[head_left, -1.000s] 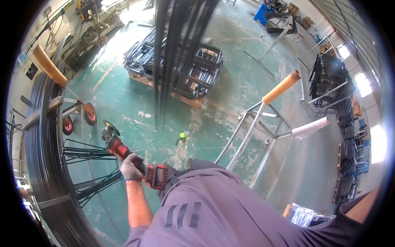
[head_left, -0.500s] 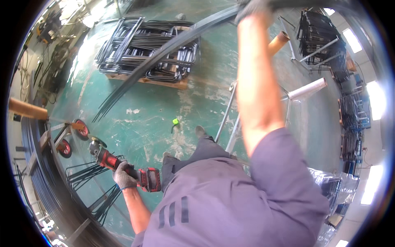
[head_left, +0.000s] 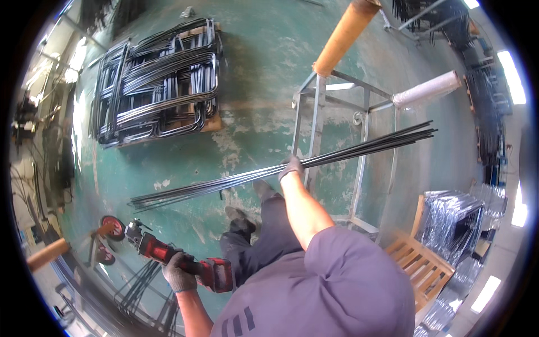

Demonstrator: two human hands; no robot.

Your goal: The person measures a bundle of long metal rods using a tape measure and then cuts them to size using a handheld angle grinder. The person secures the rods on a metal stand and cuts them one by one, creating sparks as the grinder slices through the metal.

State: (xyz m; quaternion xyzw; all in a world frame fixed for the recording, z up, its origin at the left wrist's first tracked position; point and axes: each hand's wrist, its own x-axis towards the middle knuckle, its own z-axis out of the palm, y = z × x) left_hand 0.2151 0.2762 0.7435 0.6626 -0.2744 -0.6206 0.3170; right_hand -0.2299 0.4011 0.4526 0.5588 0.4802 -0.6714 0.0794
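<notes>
Left hand (head_left: pixel 178 274), grey knit glove, wrapped tight round the body of a red-and-black cordless angle grinder (head_left: pixel 174 257). Chunky plastic housing, black battery block at the rear, disc end pointing away toward the floor at lower left.

Right hand (head_left: pixel 291 167), same grey glove, fingers closed round a long bundle of thin dark steel rods (head_left: pixel 281 167). Grip sits roughly mid-length. The bundle runs near-level above the floor, from low left to high right; rods are straight, smooth, slightly glossy, tips fanned a bit at both ends. Its right part crosses in front of a grey welded steel tube frame (head_left: pixel 314 121).

The frame carries a brown cardboard tube roller (head_left: pixel 343 37) and a white wrapped roller (head_left: pixel 426 90).

Green painted concrete floor (head_left: pixel 258 67), worn, pale scuffed patches.

Farther out at upper left, a stack of bent black steel rod frames (head_left: pixel 157 84), rectangular loops with rounded corners, on a wooden pallet.

Lower right: slatted light wooden crate (head_left: pixel 421 264) just beside shiny plastic-wrapped packs (head_left: pixel 457 219).
</notes>
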